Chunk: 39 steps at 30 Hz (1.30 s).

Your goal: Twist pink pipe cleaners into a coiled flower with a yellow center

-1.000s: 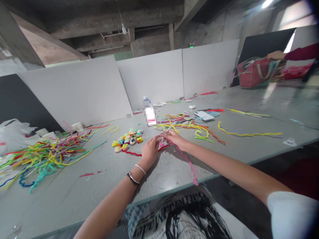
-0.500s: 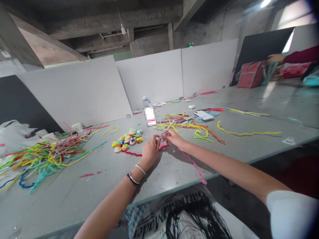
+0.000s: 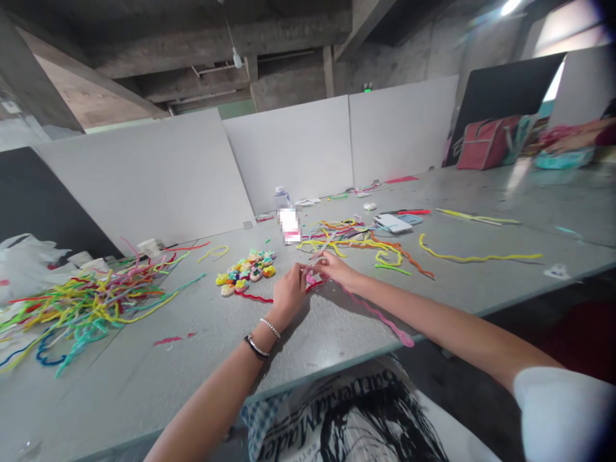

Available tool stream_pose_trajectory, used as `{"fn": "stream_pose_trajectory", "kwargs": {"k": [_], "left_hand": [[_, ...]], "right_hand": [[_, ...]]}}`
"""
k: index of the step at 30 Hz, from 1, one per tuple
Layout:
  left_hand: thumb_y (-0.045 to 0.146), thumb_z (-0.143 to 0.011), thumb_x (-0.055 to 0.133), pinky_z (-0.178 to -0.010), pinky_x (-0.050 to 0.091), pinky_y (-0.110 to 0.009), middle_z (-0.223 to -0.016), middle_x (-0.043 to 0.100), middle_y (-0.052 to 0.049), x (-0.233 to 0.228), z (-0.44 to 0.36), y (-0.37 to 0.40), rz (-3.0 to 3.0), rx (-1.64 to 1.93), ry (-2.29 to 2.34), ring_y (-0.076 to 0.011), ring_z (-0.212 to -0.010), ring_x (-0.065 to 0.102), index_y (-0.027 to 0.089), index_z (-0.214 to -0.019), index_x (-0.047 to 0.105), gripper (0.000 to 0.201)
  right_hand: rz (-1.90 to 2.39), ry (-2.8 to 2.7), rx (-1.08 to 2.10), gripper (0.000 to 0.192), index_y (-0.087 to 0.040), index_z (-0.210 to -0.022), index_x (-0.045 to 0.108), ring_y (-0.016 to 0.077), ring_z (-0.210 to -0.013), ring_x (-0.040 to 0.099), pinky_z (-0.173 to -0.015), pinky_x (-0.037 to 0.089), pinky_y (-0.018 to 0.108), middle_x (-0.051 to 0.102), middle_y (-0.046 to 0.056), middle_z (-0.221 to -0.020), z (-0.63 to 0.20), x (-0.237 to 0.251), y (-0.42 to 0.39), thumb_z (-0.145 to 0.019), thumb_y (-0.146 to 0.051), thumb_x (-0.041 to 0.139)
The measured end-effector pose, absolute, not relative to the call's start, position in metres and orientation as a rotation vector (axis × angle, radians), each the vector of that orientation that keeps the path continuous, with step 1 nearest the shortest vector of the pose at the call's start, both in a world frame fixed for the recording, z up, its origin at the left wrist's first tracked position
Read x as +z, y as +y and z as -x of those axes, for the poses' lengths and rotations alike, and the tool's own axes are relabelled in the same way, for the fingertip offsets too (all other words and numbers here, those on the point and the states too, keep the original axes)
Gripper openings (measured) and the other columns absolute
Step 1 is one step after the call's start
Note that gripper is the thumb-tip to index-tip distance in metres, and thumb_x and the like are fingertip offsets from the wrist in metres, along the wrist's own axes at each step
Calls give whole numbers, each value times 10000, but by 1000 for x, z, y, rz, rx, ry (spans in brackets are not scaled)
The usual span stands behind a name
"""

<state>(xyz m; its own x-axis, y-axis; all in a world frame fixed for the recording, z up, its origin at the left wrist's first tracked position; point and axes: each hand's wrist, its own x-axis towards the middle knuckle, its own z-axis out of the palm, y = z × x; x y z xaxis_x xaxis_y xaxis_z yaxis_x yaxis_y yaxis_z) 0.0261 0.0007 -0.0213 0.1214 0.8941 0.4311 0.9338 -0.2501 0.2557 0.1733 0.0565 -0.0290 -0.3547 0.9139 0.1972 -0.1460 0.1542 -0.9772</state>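
The pink chenille strand (image 3: 385, 319) had swung its tail rightward by the table's (image 3: 332, 340) near edge — likely tugged along by the work. Left hand (image 3: 290, 287) and right hand (image 3: 339, 269) — nearly closed — pinched its other end between them.

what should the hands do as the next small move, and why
Probably ease the long pink fuzzy strand slightly inward with the right hand: it trails from near that hand under the forearm, and its loose end lies at the near edge of the grey table, where it could slip or snag.
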Motion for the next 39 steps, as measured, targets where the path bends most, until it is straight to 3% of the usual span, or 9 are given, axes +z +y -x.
{"fn": "stream_pose_trajectory", "kwargs": {"k": [9,18,23,28,34,39], "left_hand": [[291,-929,348,-603,357,-248,-912,671,-59,-16,-28,-3,2300,-764,-1925,-178,-787,623,225,-1081,519,239],[232,-907,366,-599,350,-239,-857,676,-49,3,-22,-20,2354,-736,-1826,-168,-750,615,210,-1081,532,242],[306,-911,338,-577,348,-232,-652,604,-9,3,-22,-14,2536,-1063,-1859,-132,-607,545,181,-940,575,269],[453,-880,355,-428,266,-201,-470,367,64,1,-25,-8,2811,-1596,-2021,-73,-395,338,170,-743,499,345],[429,-824,486,-362,134,-169,-491,256,101,8,-24,-13,3154,-2135,-2123,-38,-366,189,180,-778,426,261],[384,-839,471,-366,121,-171,-513,242,95,10,-22,-14,3221,-2130,-2107,-40,-382,167,175,-787,432,219]], "right_hand": [[795,-1556,1335,381,-178,-937,510,60,-439,404,-428,277,190,541,-66,-580,-176,-23,54,-644,-331,699],[767,-1713,1238,409,-147,-864,577,85,-528,452,-484,284,214,562,-23,-644,-179,-18,58,-651,-476,690],[774,-1741,1199,441,-149,-881,599,93,-565,470,-497,279,216,583,-4,-692,-181,-11,53,-639,-505,694],[698,-1816,1225,441,-149,-859,613,83,-558,441,-492,263,218,597,7,-700,-184,1,45,-674,-547,654],[623,-1789,1372,424,-161,-891,587,56,-500,349,-470,227,220,559,-27,-667,-186,4,43,-676,-516,672],[574,-1681,1565,454,-183,-962,534,47,-503,366,-467,219,214,567,-29,-731,-188,2,44,-657,-466,716]]}}
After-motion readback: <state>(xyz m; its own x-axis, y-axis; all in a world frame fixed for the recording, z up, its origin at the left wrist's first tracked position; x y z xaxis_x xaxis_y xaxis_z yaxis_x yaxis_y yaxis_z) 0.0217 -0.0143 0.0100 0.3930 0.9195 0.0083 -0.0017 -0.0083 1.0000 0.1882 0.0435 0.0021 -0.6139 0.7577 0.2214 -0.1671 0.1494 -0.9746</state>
